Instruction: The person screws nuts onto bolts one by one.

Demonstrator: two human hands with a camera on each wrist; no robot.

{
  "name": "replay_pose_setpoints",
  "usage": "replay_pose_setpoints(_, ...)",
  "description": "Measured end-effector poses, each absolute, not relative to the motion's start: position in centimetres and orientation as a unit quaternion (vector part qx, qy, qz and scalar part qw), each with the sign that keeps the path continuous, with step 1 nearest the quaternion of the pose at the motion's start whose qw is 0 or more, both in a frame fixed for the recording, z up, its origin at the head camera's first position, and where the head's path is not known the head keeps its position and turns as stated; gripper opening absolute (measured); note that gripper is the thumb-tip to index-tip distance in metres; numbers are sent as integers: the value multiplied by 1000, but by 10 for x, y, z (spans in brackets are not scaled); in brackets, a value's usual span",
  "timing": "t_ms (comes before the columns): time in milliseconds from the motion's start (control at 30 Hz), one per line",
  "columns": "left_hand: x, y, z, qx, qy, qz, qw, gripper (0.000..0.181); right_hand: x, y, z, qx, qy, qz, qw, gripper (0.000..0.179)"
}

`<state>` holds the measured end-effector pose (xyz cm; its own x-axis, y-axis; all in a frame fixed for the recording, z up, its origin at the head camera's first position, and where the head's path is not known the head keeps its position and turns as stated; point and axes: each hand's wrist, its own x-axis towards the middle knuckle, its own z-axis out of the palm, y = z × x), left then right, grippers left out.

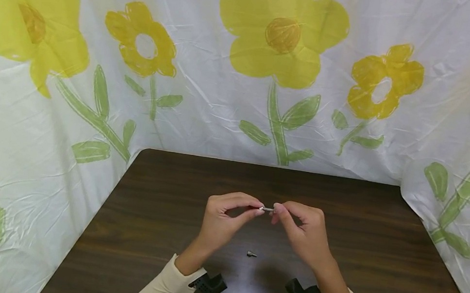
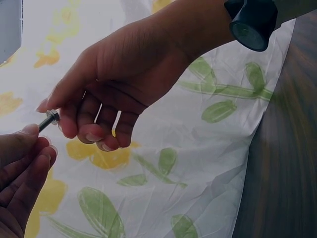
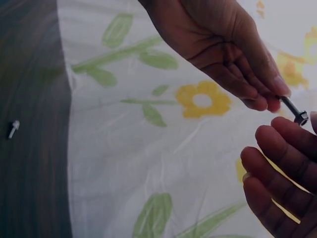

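Above the table, both hands hold one slim metal bolt lengthwise between them. My left hand pinches the far end of its shank between thumb and fingers. At the wider head end, the thumb and index finger of my right hand pinch it, and the other fingers of that hand hang loosely bent in the left wrist view. A second, shorter bolt lies on the tabletop below the hands, nearer the body; the right wrist view shows that short bolt at its left side.
The dark wood-grain table has rounded far corners. A white curtain with yellow flowers hangs behind it and along both sides. Each wrist wears a black camera over a cream sleeve.
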<state>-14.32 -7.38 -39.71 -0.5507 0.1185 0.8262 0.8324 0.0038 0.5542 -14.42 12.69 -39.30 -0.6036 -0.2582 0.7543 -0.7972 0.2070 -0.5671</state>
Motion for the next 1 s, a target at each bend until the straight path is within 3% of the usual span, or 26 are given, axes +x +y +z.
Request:
replay_pose_setpoints(300, -149, -77, -405, -354, -647, -606, 299, 22, -148, 130, -395, 364, -713, 532, 277, 19)
replay_pose_setpoints(467, -149, -78, -403, -350, -649, -604, 301, 20, -152, 130, -396, 395, -691, 527, 298, 34)
replay_pose_setpoints(1000, -147, -77, -402, -360, -645, -606, 295, 20, -150, 129, -394, 406, -690, 511, 314, 21)
